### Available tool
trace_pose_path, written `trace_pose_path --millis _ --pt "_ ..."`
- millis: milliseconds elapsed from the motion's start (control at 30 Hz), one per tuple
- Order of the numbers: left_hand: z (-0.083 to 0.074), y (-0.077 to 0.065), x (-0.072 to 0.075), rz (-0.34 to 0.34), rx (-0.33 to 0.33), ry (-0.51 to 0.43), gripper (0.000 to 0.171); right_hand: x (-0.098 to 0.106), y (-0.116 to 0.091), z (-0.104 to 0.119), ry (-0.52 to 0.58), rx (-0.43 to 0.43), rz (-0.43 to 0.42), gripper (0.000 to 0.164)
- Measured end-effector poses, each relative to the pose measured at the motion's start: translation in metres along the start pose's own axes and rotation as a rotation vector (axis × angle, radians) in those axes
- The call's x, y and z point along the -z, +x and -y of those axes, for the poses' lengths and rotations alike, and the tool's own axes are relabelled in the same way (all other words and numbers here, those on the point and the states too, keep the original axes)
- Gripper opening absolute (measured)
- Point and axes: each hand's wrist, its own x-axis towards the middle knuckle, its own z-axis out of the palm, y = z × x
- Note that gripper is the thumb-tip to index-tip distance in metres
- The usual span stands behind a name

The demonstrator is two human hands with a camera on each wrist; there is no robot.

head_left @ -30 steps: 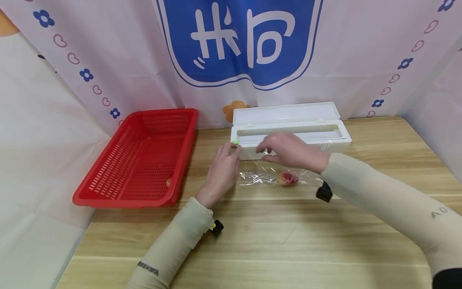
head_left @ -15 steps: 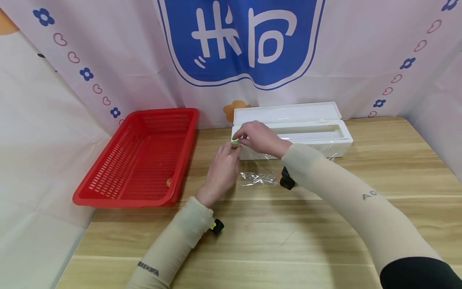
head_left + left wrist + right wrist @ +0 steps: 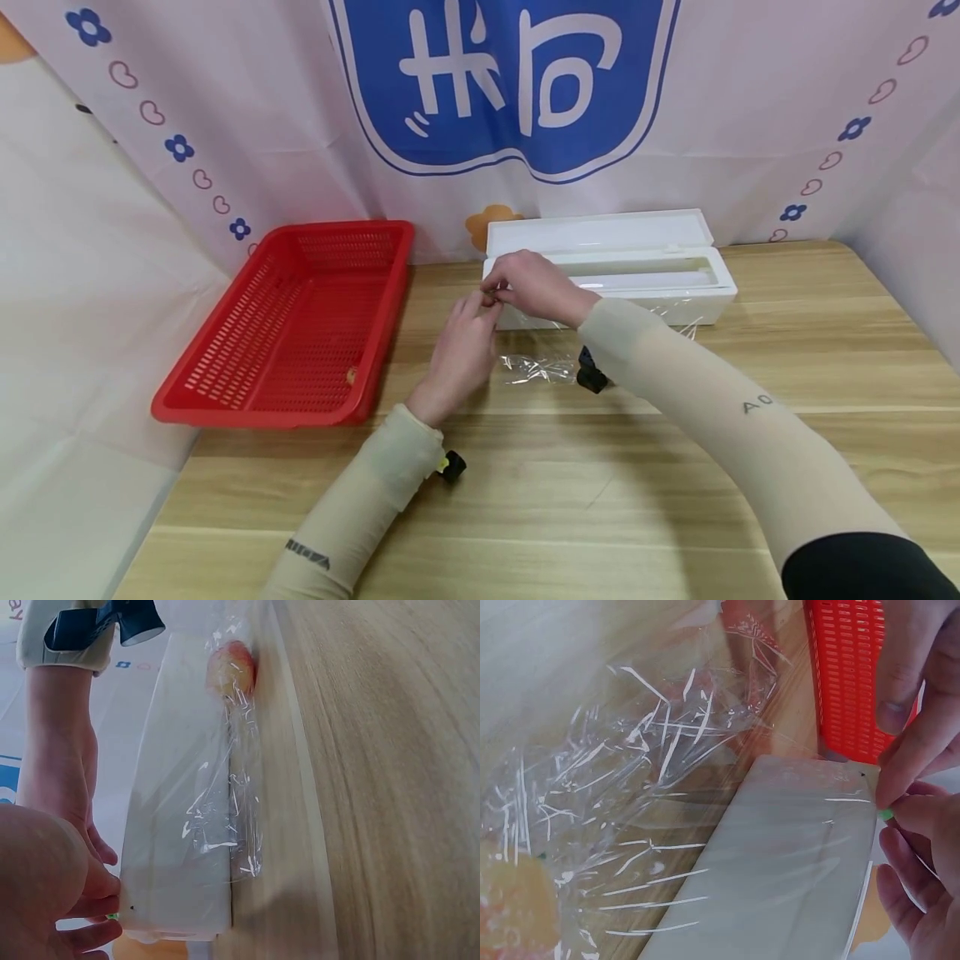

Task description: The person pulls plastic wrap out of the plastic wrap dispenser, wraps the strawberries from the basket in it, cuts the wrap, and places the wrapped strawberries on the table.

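A white cling film box (image 3: pixel 637 308) stands at the back of the table with its lid raised. Clear cling film (image 3: pixel 536 368) runs from its front onto the table. Beneath the film lies a red and yellow apple-like fruit (image 3: pixel 231 671), hidden by the right wrist in the head view. My right hand (image 3: pixel 536 283) pinches a small green slide cutter (image 3: pixel 886 814) at the box's left end. My left hand (image 3: pixel 461 346) touches that same corner with its fingers, its thumb apart from them in the right wrist view. Both hands' fingertips nearly meet there.
A red plastic basket (image 3: pixel 281 408) stands on the left of the wooden table (image 3: pixel 600 517), with a small brown bit (image 3: pixel 351 376) inside. Behind the box hangs a printed cloth (image 3: pixel 420 192).
My right hand has moved left along the box front to its left end and now pinches the green cutter. The left hand has stayed in place.
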Motion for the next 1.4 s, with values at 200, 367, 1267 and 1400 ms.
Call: trace_pose_path --millis 200,367,1267,1400 --pt "-0.002 0.001 0.003 0.004 -0.014 0.023 0.045 0.002 -0.003 0.001 -0.023 0.014 0.005 0.019" --pt "-0.002 0.003 0.005 0.042 0.006 0.022 0.05 0.004 -0.009 -0.001 -0.061 0.025 -0.007 0.019" --pt "-0.009 0.011 0.007 0.035 -0.006 0.122 0.032 0.042 -0.088 -0.063 -0.095 0.046 0.0 0.016" --pt "-0.01 0.011 0.005 0.037 -0.004 0.147 0.031 0.05 -0.11 -0.076 -0.096 0.006 -0.013 0.015"
